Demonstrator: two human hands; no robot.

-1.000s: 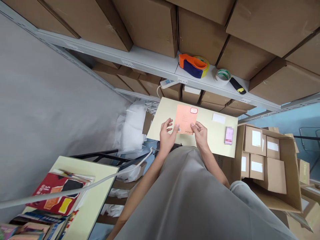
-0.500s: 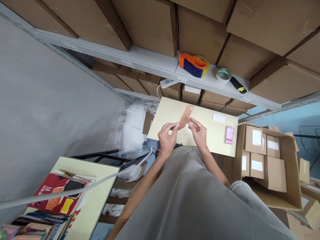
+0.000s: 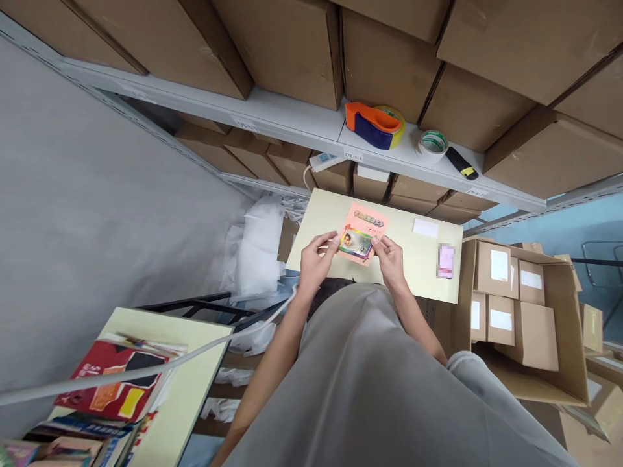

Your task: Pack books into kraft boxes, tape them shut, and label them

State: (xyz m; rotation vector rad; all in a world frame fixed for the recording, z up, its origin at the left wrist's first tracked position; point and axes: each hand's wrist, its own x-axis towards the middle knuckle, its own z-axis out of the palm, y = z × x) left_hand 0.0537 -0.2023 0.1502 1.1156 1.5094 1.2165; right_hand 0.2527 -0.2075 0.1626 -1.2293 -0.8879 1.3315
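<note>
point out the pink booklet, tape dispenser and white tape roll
Pink booklet [image 3: 361, 236], head view: front cover.
Tape dispenser [image 3: 372, 126], head view: middle of body.
White tape roll [image 3: 430, 155], head view: outer side.

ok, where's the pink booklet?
Head view, near center: the pink booklet is held between the left hand and right hand, over the pale table.

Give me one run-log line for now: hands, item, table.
left hand: holds pink booklet, left edge | right hand: holds right edge | illustrated side: toward camera | cream table: bears white slip
</note>
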